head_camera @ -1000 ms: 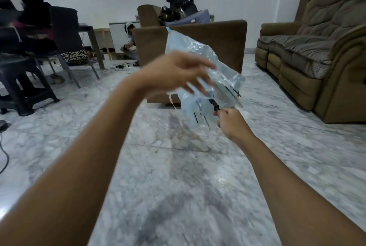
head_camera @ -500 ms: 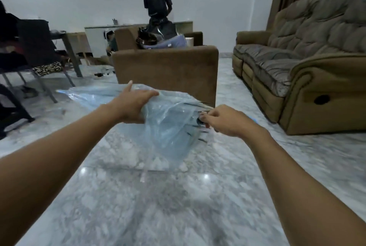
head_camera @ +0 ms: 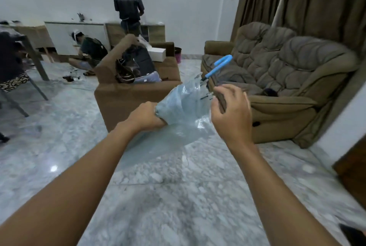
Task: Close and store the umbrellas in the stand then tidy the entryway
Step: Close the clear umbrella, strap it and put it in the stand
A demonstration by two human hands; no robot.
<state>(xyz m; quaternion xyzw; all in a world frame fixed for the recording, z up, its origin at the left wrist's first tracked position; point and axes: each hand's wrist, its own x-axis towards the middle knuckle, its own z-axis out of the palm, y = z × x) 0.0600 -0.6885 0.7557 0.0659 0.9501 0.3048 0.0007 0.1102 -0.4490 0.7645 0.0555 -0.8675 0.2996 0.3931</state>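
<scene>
I hold a clear plastic umbrella point(head_camera: 184, 107) with a blue hooked handle point(head_camera: 218, 66) out in front of me, folded, its handle pointing up and away to the right. My left hand point(head_camera: 145, 117) grips the bunched canopy near its middle. At the canopy's open edge, my right hand point(head_camera: 231, 111) has its fingers curled round the folds by the dark rib tips. No umbrella stand is in view.
A brown armchair point(head_camera: 136, 95) piled with bags stands straight ahead, and a brown sofa point(head_camera: 277, 79) lines the right wall under curtains. One person stands at the far cabinet point(head_camera: 128, 6); another crouches on the floor point(head_camera: 87, 51). A table and chairs sit at the left on the marble floor point(head_camera: 178, 196).
The umbrella has swung round, so its handle now points up and to the right. My left hand has closed round the gathered canopy, and my right hand moved from the shaft to the canopy edge.
</scene>
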